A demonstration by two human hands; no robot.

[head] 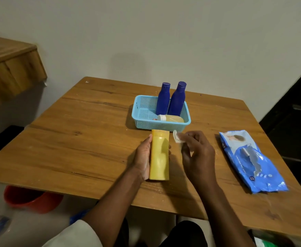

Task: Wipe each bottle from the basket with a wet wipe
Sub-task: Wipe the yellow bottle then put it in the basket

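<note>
My left hand (143,155) grips a tall yellow bottle (159,155), held lengthwise above the wooden table (85,139) just in front of the basket. My right hand (197,152), to the right of that bottle, pinches a small crumpled white wet wipe (176,138) near the bottle's top end. The light blue plastic basket (142,113) holds two upright dark blue bottles (162,99) (177,99) and a small yellowish bottle with a white cap (171,118) lying on its side.
A blue pack of wet wipes (251,161) lies on the table to the right. A red bucket (30,200) stands on the floor under the table's left front edge. A wooden shelf (10,68) juts from the wall at left.
</note>
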